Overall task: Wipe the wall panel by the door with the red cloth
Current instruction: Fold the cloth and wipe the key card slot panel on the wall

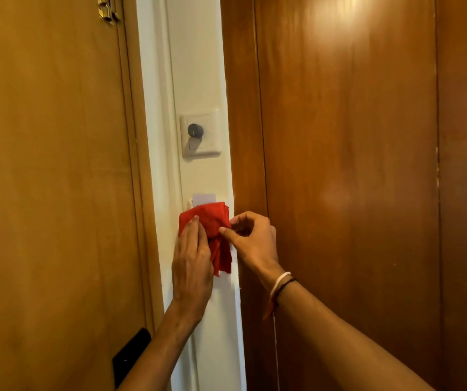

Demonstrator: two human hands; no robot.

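The red cloth (212, 218) lies pressed against a narrow white wall panel (198, 66) between two wooden surfaces. My left hand (191, 266) holds it flat against the panel with straight fingers, its lower folds hanging down beside the palm. My right hand (250, 238) pinches the cloth's right edge between thumb and forefinger. The cloth covers most of a white card holder; a pale card (204, 198) sticks out just above it.
A white switch plate with a dark round knob (195, 130) sits higher on the panel. The wooden door (51, 165) is on the left, with a black lock plate (130, 356) low down. Glossy wooden panelling (353, 165) fills the right.
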